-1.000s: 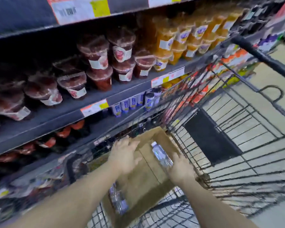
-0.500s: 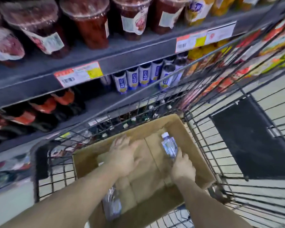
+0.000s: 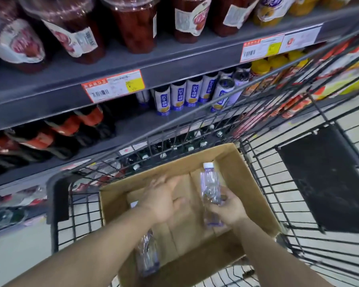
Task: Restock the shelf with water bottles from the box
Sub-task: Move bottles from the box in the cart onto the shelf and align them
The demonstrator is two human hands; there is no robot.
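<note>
An open cardboard box (image 3: 243, 162) sits in a wire shopping cart (image 3: 294, 208). My right hand (image 3: 229, 208) grips a clear water bottle (image 3: 210, 187) with a white cap, holding it above the box's floor, cap pointing away from me. My left hand (image 3: 164, 195) hovers open and flat over the box's middle, fingers spread, holding nothing. Another clear water bottle (image 3: 147, 257) lies in the box near its front wall, partly hidden under my left forearm. Beyond the cart's far rim, a low shelf row of white-capped bottles (image 3: 174, 148) shows through the wires.
Grey store shelves (image 3: 174, 67) rise right behind the cart: red jars on top, white-and-blue cans (image 3: 178, 96) and dark red-labelled bottles (image 3: 71, 125) below. Price tags (image 3: 114, 85) line the shelf edges. A black panel (image 3: 327, 179) covers part of the cart at right.
The view has closed in on the box. My right hand has lifted the bottle off the box floor and turned it more upright. My left hand stays open over the box.
</note>
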